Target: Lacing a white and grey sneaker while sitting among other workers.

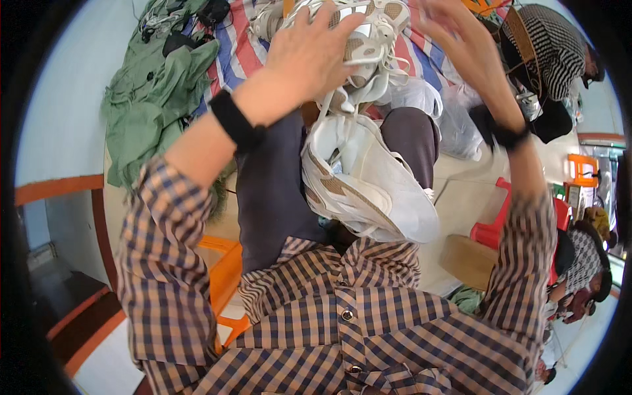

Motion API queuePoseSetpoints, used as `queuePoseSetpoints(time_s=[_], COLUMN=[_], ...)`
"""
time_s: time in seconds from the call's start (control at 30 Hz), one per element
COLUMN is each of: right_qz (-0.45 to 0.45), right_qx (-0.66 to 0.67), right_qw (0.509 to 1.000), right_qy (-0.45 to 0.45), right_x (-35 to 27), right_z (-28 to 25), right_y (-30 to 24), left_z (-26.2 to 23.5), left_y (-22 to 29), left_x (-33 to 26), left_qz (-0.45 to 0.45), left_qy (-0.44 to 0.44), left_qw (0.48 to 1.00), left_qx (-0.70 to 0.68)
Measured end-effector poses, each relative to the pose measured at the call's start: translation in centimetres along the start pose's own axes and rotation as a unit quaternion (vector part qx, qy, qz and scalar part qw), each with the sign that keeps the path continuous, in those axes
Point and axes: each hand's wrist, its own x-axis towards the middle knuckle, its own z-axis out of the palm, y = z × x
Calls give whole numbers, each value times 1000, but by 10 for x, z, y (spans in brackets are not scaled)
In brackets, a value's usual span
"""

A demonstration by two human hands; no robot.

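Note:
A white and beige sneaker (378, 191) lies across my lap between my thighs, its opening facing up. Beyond my knees are more white and tan sneakers (368, 46) with loose pale laces. My left hand (309, 56) is over these far sneakers, fingers spread, touching or just above them; the fingertips are near the top edge of the view. To their right, my right hand (461, 43) is raised with its fingers apart and nothing visible in it, slightly blurred. Both wrists wear black bands.
A striped red, white and blue sheet (240, 56) spreads at the far side, with green cloth (164, 99) on its left. Clear plastic bags (459, 122) sit by my right knee. An orange stool (227, 270) and a red stool (490, 217) flank me. People (550, 52) are at the right.

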Motion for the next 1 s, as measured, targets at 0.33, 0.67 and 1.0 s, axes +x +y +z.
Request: queuePoseSetpoints(time_s=[0.33, 0.67, 1.0], right_qz=[284, 195, 231], right_qx=[196, 301, 411], right_qw=[938, 934, 881], right_qy=[-11, -10, 51], right_x=[-241, -142, -104], right_z=[18, 39, 31], right_y=[-87, -49, -66], left_z=[15, 17, 61], left_y=[-23, -29, -62], left_x=[46, 56, 60], left_qz=[-48, -54, -15], left_qy=[-276, -311, -296], left_qw=[958, 949, 955], left_qx=[55, -23, 28])
